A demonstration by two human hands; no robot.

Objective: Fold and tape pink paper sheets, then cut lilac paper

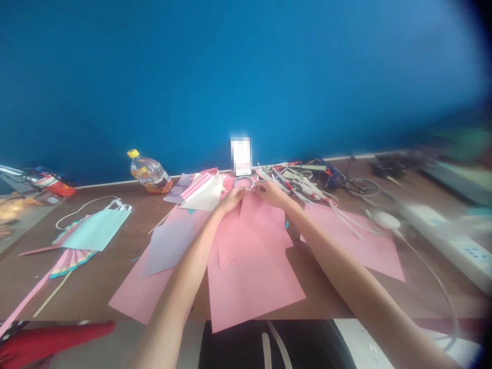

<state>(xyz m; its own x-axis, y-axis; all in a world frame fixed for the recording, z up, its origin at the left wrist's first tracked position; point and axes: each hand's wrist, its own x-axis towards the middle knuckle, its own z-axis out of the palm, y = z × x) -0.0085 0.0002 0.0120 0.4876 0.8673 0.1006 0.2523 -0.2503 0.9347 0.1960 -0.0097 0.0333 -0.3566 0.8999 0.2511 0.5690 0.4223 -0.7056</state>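
Observation:
My left hand (232, 198) and my right hand (268, 193) come together over the far part of the pink paper (253, 287), their fingers closed in a pinch. Between the fingertips is something small and pale, too blurred to name. A thin grey loop (243, 180) shows just beyond the fingers. Pink sheets overlap below both hands and stick out past the table's near edge. Left of my left forearm lies a lilac sheet (171, 245). Another pink sheet (357, 241) is to the right of my right forearm.
A phone-like bright screen (241, 156) stands against the blue wall. A tilted bottle (149, 174) is at back left, with a face mask (98, 229) over a folded paper fan (73, 262) nearer. Loose white strips (303, 184), cables and a power strip (453, 246) lie right.

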